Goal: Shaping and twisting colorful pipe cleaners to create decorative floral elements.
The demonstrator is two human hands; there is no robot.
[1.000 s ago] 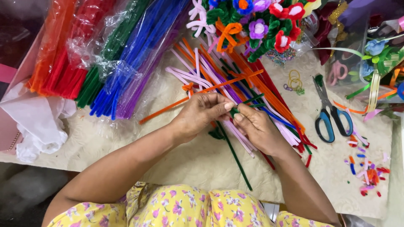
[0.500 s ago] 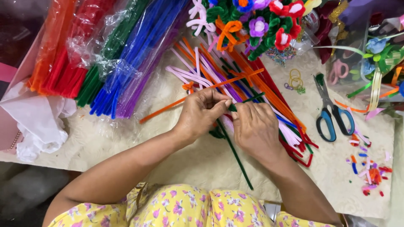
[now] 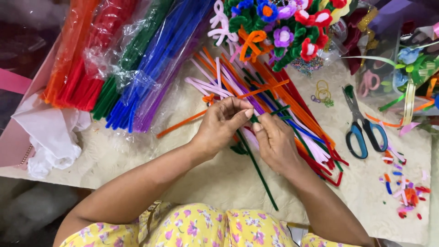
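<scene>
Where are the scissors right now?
In the head view, the blue-handled scissors lie on the cream table cover, to the right of the right hand, between the loose pipe cleaners and the small colourful clippings.

The left hand [image 3: 222, 126] and right hand [image 3: 274, 142] cover part of the green pipe cleaner [image 3: 258, 169], so the grip is hidden. The packs of pipe cleaners [image 3: 137, 59] and the flower bunch [image 3: 283, 27] run off the top edge.
</scene>
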